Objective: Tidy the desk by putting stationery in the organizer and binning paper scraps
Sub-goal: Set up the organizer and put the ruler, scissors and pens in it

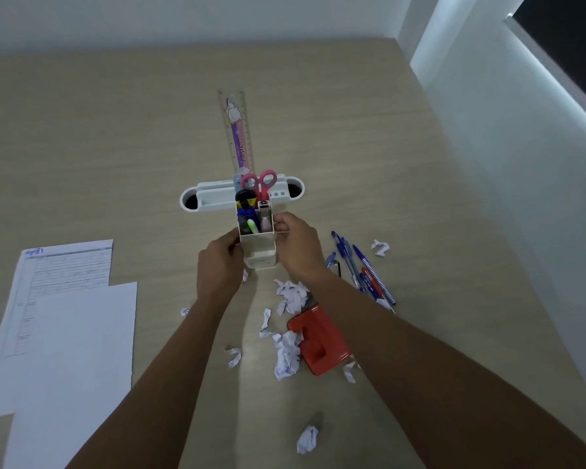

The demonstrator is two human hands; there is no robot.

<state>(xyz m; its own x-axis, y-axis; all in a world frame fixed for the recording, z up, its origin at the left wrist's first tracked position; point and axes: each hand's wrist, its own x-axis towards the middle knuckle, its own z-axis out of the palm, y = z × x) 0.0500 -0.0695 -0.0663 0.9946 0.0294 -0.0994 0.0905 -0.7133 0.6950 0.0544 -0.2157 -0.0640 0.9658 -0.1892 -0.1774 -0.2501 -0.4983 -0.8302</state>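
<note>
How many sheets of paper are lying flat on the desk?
2: a printed form at the left, and a blank sheet overlapping its near edge. More may lie hidden underneath.

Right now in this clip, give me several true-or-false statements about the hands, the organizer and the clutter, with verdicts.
1. Both hands grip the white plastic organizer, left hand and right hand on opposite sides. True.
2. The pink-handled scissors lie flat on the desk. False: they stand in the organizer.
3. Blue and red pens lie loose right of the organizer. True.
4. The red hole punch sits inside the organizer. False: it rests on the desk among crumpled paper scraps.
</note>
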